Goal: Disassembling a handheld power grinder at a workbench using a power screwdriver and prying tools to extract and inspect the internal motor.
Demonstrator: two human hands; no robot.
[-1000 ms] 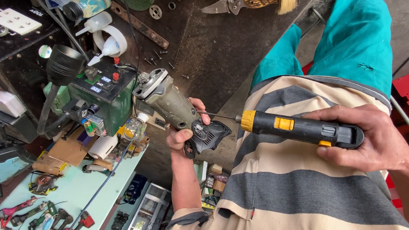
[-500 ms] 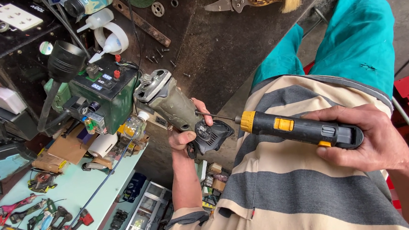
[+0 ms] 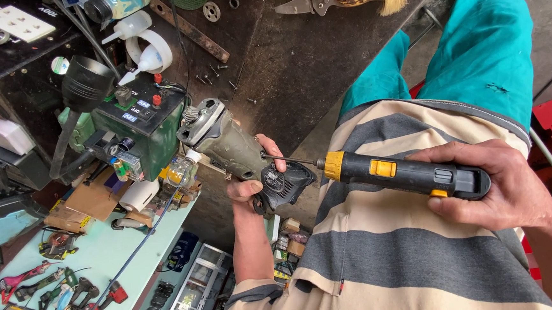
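Grey-green grinder gripped in left hand, held above the lap beside the dark counter. Right hand closed around black-and-yellow screwdriver, its tip touching the grinder's body.

The left hand grips an angle grinder; the right hand presses an electric screwdriver into it.
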